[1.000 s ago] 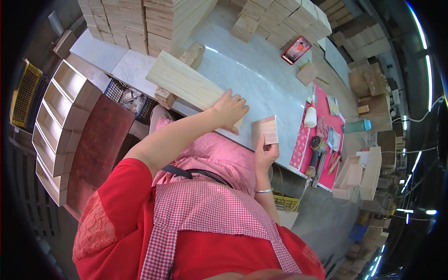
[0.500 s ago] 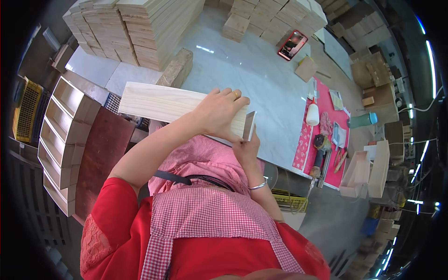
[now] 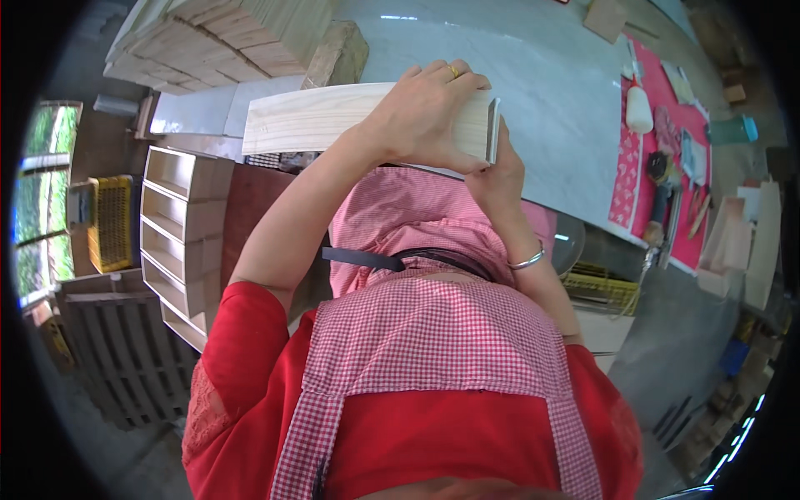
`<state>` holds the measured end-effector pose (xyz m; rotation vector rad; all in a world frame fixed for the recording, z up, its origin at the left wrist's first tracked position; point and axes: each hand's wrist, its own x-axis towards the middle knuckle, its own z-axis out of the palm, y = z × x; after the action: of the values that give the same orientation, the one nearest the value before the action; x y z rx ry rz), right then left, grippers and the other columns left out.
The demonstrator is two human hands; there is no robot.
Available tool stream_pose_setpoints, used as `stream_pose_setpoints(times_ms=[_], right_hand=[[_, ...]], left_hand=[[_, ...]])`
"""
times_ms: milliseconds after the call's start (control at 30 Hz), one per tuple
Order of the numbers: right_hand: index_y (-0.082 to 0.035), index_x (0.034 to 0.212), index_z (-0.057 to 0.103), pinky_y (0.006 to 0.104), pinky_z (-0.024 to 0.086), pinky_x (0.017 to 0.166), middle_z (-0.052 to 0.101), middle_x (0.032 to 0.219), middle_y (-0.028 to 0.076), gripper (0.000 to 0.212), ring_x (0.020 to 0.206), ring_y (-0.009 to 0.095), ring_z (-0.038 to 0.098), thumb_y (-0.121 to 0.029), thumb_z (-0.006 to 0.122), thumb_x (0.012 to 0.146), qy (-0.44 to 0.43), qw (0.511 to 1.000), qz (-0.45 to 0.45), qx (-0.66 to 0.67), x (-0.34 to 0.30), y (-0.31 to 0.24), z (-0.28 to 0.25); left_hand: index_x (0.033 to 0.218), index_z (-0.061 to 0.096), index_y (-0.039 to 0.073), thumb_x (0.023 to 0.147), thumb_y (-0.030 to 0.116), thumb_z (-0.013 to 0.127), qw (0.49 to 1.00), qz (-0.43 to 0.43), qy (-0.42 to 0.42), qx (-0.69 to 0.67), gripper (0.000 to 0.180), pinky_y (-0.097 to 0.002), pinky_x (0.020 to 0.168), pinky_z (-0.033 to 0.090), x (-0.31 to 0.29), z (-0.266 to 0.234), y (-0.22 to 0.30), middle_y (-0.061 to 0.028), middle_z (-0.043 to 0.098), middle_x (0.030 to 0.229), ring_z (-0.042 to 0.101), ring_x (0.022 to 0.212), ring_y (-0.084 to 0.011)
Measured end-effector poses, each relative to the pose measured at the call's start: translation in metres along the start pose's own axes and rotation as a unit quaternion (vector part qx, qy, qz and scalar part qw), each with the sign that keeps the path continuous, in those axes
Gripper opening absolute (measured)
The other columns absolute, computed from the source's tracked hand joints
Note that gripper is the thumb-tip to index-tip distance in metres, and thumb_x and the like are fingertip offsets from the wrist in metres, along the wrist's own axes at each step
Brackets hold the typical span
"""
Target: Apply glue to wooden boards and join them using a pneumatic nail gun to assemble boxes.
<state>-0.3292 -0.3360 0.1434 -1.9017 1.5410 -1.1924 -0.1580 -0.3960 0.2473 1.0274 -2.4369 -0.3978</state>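
Note:
A long, pale wooden piece (image 3: 304, 117) lies crosswise in front of me, over the near edge of the table. My left hand (image 3: 425, 112), with a ring on one finger, is closed over its right part, thumb at the near side and fingers over the far side. Against its right end stands a small wooden end panel (image 3: 493, 137), a thin dark line showing along it. My right hand (image 3: 500, 179), wearing a silver bangle, grips this panel from the right; most of its fingers are hidden behind it. Both thumbs come close together at the near corner.
Stacked boards (image 3: 221, 37) and a wood block (image 3: 337, 54) are at the far left. Wooden boxes (image 3: 187, 200) stand on the left. A pink mat (image 3: 631, 179) on the right bears a white bottle (image 3: 639, 110) and a power tool (image 3: 658, 171); a teal bottle (image 3: 733, 130) stands beyond.
The view has swung left, so everything sits further right and a window shows at the left. The end panel, tilted away from the wooden piece before, now stands closer against its end.

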Motion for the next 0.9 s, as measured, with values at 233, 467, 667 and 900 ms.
stream_pose_setpoints(times_ms=[233,467,667,900], right_hand=[[-0.003,0.146,0.036,0.0434,0.056,0.067,0.066,0.11,0.019,0.085,0.085,0.037,0.068,-0.008,0.075,0.071,0.022,0.999,-0.003,-0.024,-0.003,-0.001,0.001],[-0.001,0.145,0.035,0.0438,0.055,0.065,0.066,0.107,0.019,0.084,0.083,0.037,0.068,-0.009,0.075,0.072,0.02,0.999,0.008,-0.038,-0.004,-0.001,0.004],[-0.001,0.146,0.034,0.0442,0.055,0.065,0.065,0.107,0.018,0.086,0.083,0.037,0.068,-0.007,0.075,0.07,0.011,0.999,0.015,-0.043,-0.004,-0.001,0.005],[-0.001,0.146,0.033,0.044,0.056,0.064,0.065,0.104,0.017,0.087,0.081,0.036,0.068,-0.006,0.076,0.07,0.013,0.998,0.01,-0.057,-0.005,-0.004,0.004]], left_hand=[[0.124,0.056,0.002,0.054,0.037,0.085,1.0,-0.015,-0.025,-0.012,0.083,-0.0445,0.094,0.045,0.005,0.002,0.011,-0.0149,0.059,0.116,0.057,0.108,-0.035],[0.124,0.055,0.002,0.053,0.037,0.086,0.999,-0.007,-0.04,-0.006,0.085,-0.0455,0.094,0.046,0.011,0.003,0.012,-0.0152,0.059,0.115,0.058,0.107,-0.0362],[0.124,0.055,0.002,0.053,0.037,0.087,0.999,0.004,-0.044,0.009,0.085,-0.0459,0.092,0.048,0.014,0.006,0.01,-0.0158,0.059,0.115,0.059,0.105,-0.037],[0.124,0.055,0.0,0.053,0.04,0.087,0.998,-0.012,-0.066,0.0,0.088,-0.0452,0.094,0.044,0.015,0.004,0.01,-0.0159,0.059,0.116,0.058,0.109,-0.0352]])
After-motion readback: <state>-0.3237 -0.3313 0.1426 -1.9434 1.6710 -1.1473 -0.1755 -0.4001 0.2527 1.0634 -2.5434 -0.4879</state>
